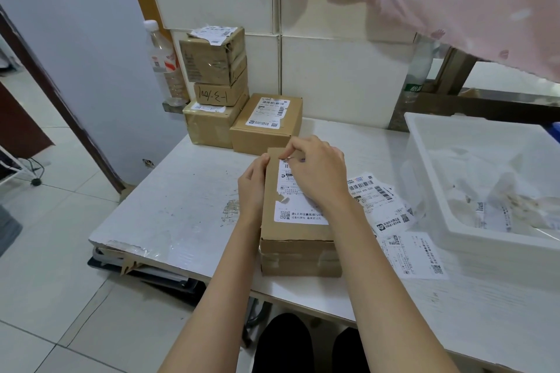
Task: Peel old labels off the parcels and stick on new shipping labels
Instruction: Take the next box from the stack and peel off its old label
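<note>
Dark-clad knees (306, 342) sit nearest, tucked under the edge of the white table (181, 206), so the person is seated close and can reach over the work with both forearms.

Just beyond, a brown parcel (295, 239) lies lengthwise in front of them, its short end toward the body and its labelled face up. That puts the old label (298, 204) square under the eyes. The left hand (253, 188) holds the parcel's left side, fingers curled against the cardboard wall; I judge it is there to keep the box from sliding while the other hand pulls. The right hand (315, 169) reaches across the label to its far corner, where thumb and forefinger pinch together at the paper's edge, apparently picking it up to start the peel. A small torn flap already shows on the label's left margin, so this paper may tear rather than lift in one sheet.

To the right of the parcel, loose label sheets (388, 209) lie spread on the table, within easy reach; whether they are fresh ones or peeled ones I cannot tell. Beside them stands a white plastic bin (430, 179) holding crumpled paper, likely the scrap.

Farther back, another labelled box (266, 127) waits, touching a stack of three parcels (215, 91) against the tiled wall. A clear water bottle (163, 60) stands behind the stack.
</note>
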{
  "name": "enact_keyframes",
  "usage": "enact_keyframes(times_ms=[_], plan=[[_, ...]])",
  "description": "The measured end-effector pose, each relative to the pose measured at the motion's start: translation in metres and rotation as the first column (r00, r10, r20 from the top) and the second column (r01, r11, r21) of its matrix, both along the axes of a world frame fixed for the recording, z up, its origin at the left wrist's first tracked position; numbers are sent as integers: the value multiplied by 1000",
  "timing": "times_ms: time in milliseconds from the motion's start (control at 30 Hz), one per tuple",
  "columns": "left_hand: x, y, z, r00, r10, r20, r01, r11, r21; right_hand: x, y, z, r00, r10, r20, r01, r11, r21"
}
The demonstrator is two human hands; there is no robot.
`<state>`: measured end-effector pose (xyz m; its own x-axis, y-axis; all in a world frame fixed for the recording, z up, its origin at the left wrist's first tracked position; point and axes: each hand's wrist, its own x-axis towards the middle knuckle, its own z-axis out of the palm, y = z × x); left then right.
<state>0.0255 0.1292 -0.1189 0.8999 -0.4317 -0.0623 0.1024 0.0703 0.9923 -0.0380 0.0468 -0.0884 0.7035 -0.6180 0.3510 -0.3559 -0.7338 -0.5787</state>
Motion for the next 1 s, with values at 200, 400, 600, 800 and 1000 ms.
enact_keyframes(times_ms=[200,400,600,800,1000], plan=[[-1,-1,-3,1000,-27,0,27,1000,10,-11,4,8,1000,-27,-7,27,997,75],[-2,-1,0,999,-40,11,40,999,29,-16,5,11,999,6,51,-14,988,157],[-2,-1,-2,999,-20,51,18,999,43,-8,2,6,999,-13,-38,15,999,42],[-2,-1,-3,999,-16,47,15,1000,19,4,-5,15,990,1,-138,5,999,45],[-4,-3,-4,999,-10,31,11,1000,-7,3,-6,5,992,-15,-124,13,1000,-19]])
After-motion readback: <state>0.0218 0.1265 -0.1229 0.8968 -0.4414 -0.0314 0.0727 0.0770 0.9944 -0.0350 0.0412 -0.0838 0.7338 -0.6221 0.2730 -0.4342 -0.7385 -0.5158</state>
